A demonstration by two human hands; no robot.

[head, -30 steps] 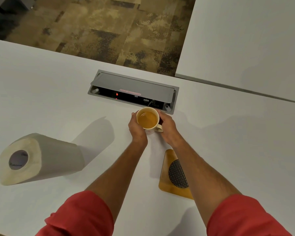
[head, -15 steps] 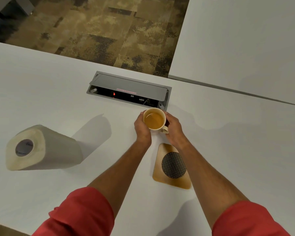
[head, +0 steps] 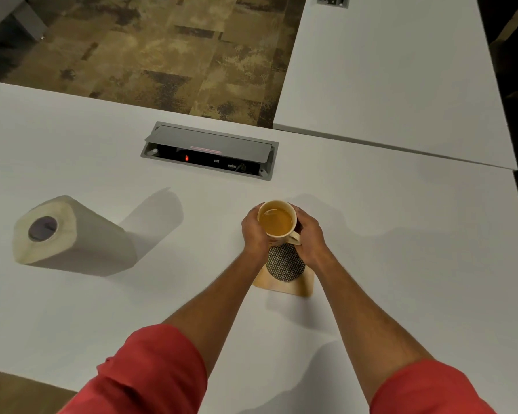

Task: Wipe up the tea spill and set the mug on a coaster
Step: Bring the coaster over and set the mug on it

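Observation:
A cream mug (head: pixel 277 219) full of amber tea is held upright between both hands, its handle pointing toward me on the right. My left hand (head: pixel 254 234) wraps its left side and my right hand (head: pixel 310 237) its right side. Just below the mug lies a wooden coaster (head: pixel 284 282) with a dark woven round centre; the mug's base hides the coaster's far edge, and I cannot tell whether they touch. No spill shows on the white table (head: pixel 401 264).
A paper towel roll (head: pixel 69 237) lies on its side at the left. An open grey power socket box (head: pixel 210 152) is set into the table beyond the mug. A second white table (head: pixel 386 70) adjoins at the far right; carpet lies beyond.
Both hands have brought the mug toward me, away from the socket box, to the far edge of the coaster.

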